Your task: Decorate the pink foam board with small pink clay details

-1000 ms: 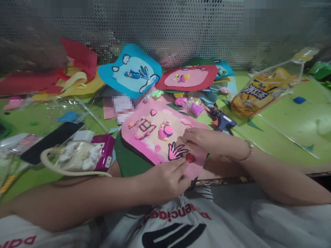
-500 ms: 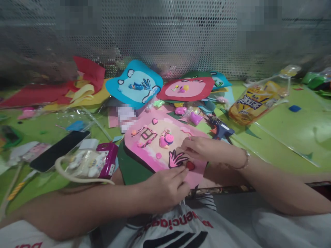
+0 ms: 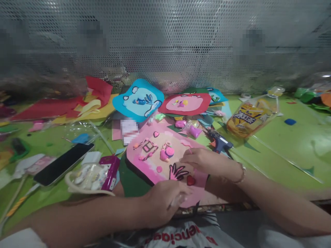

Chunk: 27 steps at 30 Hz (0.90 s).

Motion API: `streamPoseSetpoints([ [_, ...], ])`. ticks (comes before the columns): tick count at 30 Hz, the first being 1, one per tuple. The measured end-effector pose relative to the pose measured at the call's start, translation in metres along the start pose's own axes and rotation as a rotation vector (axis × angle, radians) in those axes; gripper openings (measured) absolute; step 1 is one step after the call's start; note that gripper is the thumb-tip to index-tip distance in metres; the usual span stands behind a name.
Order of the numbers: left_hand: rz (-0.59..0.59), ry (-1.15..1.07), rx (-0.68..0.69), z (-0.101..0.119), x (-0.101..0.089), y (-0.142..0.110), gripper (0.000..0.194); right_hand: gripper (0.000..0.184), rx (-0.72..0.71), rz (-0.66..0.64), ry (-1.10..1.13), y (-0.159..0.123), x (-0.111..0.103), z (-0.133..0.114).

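The left hand [image 3: 165, 199] has come off the red heart [image 3: 190, 180], where its fingertips were half a second ago, and is now just below it over the near edge of the pink card [image 3: 197, 199]. It is blurred, its fingers close together, and I cannot tell whether they pinch anything. The right hand [image 3: 205, 162] keeps its place on the card's right side, fingers bent and fingertips gathered; what lies under them is hidden. The heart, now fully in sight, has kept its spot beside the drawn hand [image 3: 178, 171], so the touch there seems over for the moment, and the right hand probably steadies the card. The card lies on the surface [image 3: 289, 151] in front of the person, partly over a green sheet [image 3: 133, 181], with a clay snail [image 3: 169, 152] near its middle. Farther out, a glue gun [image 3: 220, 143] and a bottle [image 3: 252, 117] are to the right, a phone [image 3: 64, 164] to the left, and a blue card [image 3: 141, 113] and a red card [image 3: 204, 106] beyond.
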<state>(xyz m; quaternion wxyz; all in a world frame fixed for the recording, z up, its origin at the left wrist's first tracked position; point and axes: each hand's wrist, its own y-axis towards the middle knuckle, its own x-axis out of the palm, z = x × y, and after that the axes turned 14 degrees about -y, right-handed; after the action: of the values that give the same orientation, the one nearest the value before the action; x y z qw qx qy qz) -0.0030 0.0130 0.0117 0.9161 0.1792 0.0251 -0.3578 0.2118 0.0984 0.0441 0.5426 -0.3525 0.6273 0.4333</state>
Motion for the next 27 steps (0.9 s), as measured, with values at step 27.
streamPoseSetpoints([
  [27, 0.341, -0.804, -0.464, -0.013, -0.001, 0.011, 0.025, 0.008, 0.157, 0.305, 0.375, 0.006, -0.008, -0.015],
])
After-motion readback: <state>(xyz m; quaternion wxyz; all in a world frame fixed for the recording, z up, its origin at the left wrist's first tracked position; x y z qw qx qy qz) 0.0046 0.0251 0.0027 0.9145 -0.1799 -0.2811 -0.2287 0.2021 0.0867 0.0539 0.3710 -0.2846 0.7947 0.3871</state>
